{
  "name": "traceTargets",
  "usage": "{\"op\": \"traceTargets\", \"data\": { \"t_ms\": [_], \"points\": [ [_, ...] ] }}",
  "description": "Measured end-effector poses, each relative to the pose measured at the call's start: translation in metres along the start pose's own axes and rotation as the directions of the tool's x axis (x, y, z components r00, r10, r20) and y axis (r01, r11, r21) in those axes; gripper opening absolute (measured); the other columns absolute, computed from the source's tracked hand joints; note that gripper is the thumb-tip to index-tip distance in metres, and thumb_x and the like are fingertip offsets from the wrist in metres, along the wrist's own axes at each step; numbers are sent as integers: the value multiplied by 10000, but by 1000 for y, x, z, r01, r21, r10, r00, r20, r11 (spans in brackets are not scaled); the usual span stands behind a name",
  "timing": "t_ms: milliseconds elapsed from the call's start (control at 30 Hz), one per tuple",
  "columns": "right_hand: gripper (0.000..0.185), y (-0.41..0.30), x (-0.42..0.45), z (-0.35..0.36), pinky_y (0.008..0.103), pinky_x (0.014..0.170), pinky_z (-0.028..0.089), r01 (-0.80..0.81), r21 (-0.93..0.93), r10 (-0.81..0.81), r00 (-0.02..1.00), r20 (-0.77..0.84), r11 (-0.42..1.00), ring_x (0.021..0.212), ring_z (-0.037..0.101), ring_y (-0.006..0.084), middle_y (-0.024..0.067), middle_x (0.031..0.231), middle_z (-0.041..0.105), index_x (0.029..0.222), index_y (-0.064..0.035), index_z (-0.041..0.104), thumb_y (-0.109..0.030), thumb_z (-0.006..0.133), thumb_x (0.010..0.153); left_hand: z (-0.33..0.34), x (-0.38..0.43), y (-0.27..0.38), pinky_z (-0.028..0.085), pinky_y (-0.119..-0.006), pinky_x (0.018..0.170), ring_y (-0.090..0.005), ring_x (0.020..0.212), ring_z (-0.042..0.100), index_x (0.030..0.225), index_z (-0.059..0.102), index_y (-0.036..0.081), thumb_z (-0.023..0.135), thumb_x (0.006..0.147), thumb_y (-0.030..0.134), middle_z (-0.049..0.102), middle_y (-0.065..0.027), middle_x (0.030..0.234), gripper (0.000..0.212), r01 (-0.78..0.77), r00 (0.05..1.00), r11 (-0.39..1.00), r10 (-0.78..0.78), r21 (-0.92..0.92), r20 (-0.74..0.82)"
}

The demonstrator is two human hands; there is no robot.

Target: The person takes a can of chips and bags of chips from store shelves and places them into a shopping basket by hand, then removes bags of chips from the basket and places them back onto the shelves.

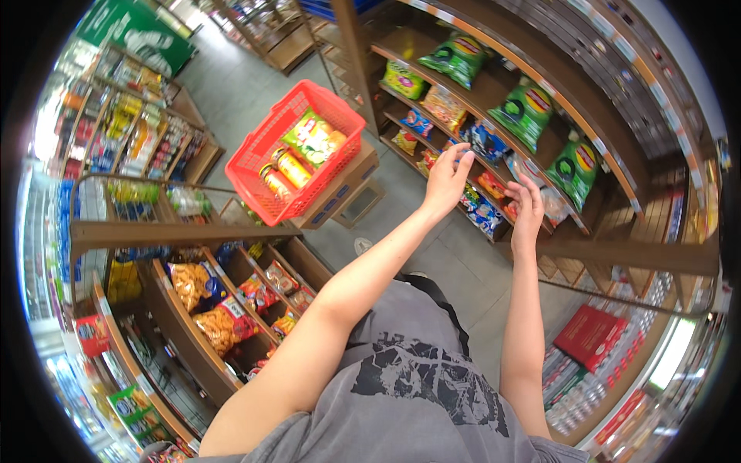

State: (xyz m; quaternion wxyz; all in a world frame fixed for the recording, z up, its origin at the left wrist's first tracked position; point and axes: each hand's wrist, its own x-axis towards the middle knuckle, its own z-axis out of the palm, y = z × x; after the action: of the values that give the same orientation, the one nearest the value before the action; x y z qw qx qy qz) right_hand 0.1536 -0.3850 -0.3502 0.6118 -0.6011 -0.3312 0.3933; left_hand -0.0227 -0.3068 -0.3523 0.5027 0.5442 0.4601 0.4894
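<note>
My left hand (447, 184) reaches out in front of a shelf of bagged snacks, holding nothing, its fingers apart. To its right, my right hand (525, 209) is raised with loosely bent fingers and nothing in it. Behind the two hands lie a dark blue snack bag (485, 142) and orange-red packets (491, 184). Large green chip bags (524, 113) stand on the shelf above. Whether either hand touches a packet cannot be told. A red plastic shopping basket (263, 130) rests on a cardboard box (338, 188); it holds yellow canisters (292, 166) and a green-and-white snack bag (310, 136).
At lower left, another shelf unit (153, 275) carries puffed-snack bags (223, 324). A dark red box (590, 337) sits among rows of bottles at right. Grey floor tiles (446, 272) run between the shelves. A green poster panel (139, 37) stands at far left.
</note>
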Motion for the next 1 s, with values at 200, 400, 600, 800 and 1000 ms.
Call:
{"op": "traceTargets", "data": {
  "t_ms": [200,400,600,800,1000],
  "points": [
    [314,21,-1,80,248,743,479,-88,-66,100,971,217,994,921,648,108,73,1091,708,1288,-56,606,-227,505,1044,-111,0,-2,513,-314,884,-188,999,667,1259,605,30,553,1026,328,687,-125,1138,382,134,977,990,-127,32,-172],
    [321,18,-3,182,253,796,506,-129,-78,150,896,417,989,941,650,123,74,1086,702,1299,-53,598,-224,503,1045,-199,-8,-8,476,-282,835,-129,929,619,1297,585,52,508,1043,375,665,-72,1118,418,202,928,975,-222,-95,-299],
    [359,30,1,272,286,840,506,-122,-181,206,790,577,976,989,649,151,90,1139,689,1326,-44,561,-256,474,1049,-275,-10,-22,464,-273,826,-119,914,593,1317,569,51,474,1059,376,648,-60,1122,426,206,891,969,-243,-137,-383],
    [378,62,1,339,300,882,504,-159,-173,232,752,616,972,1023,651,166,93,1159,685,1334,-32,547,-268,474,1048,-349,-22,-59,484,-268,808,-114,895,590,1292,569,19,467,1065,365,636,-57,1070,426,207,846,963,-264,-172,-462],
    [367,72,8,380,301,897,499,-190,-181,262,732,629,965,1054,650,170,97,1191,679,1338,-35,543,-247,477,1045,-397,-29,-64,488,-265,772,-109,879,601,1286,581,36,455,1063,413,641,-53,1045,455,283,768,936,-351,-208,-535]
  ]
}}
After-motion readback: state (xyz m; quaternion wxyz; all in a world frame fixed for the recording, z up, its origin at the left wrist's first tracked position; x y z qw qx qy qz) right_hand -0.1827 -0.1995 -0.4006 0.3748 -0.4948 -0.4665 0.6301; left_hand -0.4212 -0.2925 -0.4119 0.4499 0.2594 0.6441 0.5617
